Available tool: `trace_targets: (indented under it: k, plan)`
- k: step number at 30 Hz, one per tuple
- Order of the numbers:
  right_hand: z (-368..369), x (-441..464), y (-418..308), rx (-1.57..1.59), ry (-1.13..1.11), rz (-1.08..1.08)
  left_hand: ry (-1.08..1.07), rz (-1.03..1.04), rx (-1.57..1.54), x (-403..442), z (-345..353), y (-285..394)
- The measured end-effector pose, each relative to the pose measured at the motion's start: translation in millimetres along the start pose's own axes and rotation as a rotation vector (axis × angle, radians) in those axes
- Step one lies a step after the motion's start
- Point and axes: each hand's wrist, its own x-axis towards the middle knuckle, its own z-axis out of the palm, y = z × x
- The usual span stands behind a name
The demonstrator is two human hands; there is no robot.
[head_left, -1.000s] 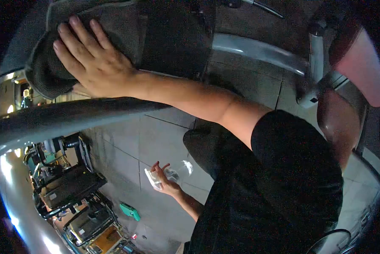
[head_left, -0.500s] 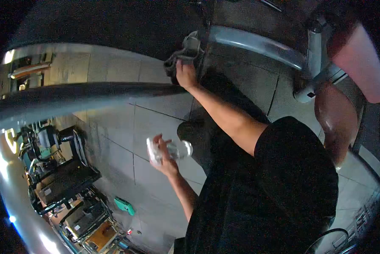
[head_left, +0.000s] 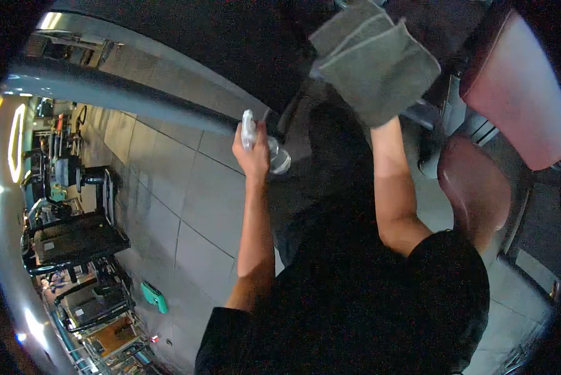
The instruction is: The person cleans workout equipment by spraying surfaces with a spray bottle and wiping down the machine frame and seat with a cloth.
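Note:
My left hand (head_left: 253, 156) is wrapped round the neck of a clear spray bottle (head_left: 280, 162) with a white trigger head, tilted beside a grey metal bar. A folded grey cloth (head_left: 380, 69) spreads over my right hand (head_left: 385, 128) and hides its fingers, leaving the wrist and forearm in sight. The cloth is raised in front of a dark panel and a machine frame, on the side toward the red padded seat. Whether it touches either cannot be told.
Red pads (head_left: 518, 94) of a machine stand at the right. A long grey bar (head_left: 136, 94) crosses the upper left. Exercise machines (head_left: 74, 240) line the left side. On the tiled floor (head_left: 193, 200) lies a green object (head_left: 154, 296).
My right hand has lifted the cloth off the bar's end and swung it right, where it now spreads out flat. My left hand has moved up with the spray bottle, closer to the bar.

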Motion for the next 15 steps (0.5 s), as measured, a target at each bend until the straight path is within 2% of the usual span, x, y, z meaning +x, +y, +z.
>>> trace_targets:
  k: [2,5,10,15]
  plan:
    - [-20.7,-10.9,-18.7,0.034,-0.012,0.018,-0.024,0.030,0.154,9.0,22.5,-7.0]
    - [-47.7,-21.5,-40.4,0.060,-0.014,0.029,-0.062,0.002,0.221,19.3,57.4,-8.1]
    - [-75.4,-29.2,-55.6,0.093,-0.002,0.039,-0.023,0.054,0.136,36.1,105.8,-22.2]
    - [-84.9,-33.7,-60.1,0.098,0.012,0.054,0.020,0.120,0.266,60.4,127.0,-38.0]
